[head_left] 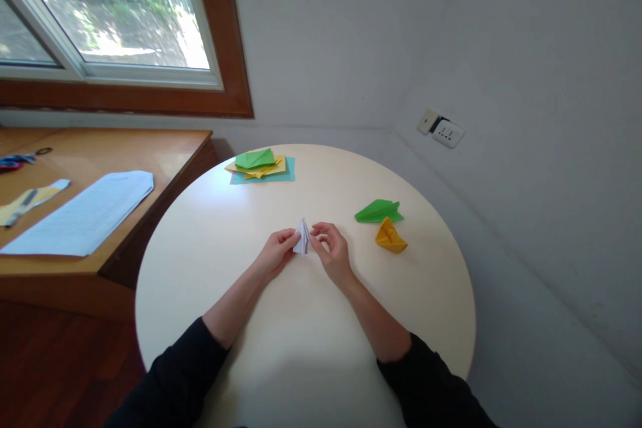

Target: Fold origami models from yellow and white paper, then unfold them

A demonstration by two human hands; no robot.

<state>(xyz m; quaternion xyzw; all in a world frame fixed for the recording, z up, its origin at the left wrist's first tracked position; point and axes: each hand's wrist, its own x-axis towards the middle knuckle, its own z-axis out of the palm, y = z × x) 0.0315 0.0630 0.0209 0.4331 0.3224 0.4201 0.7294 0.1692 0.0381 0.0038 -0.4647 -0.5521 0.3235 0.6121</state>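
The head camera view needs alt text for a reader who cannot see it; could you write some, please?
Two hands, left and right, pinch a small white folded paper over a round table. Green and yellow folded figures lie to the right.

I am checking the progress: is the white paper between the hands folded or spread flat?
Folded: the white paper is a small narrow shape pinched between left hand and right hand.

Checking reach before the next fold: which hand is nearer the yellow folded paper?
Right. The right hand sits just left of the yellow folded paper; the left hand lies farther left.
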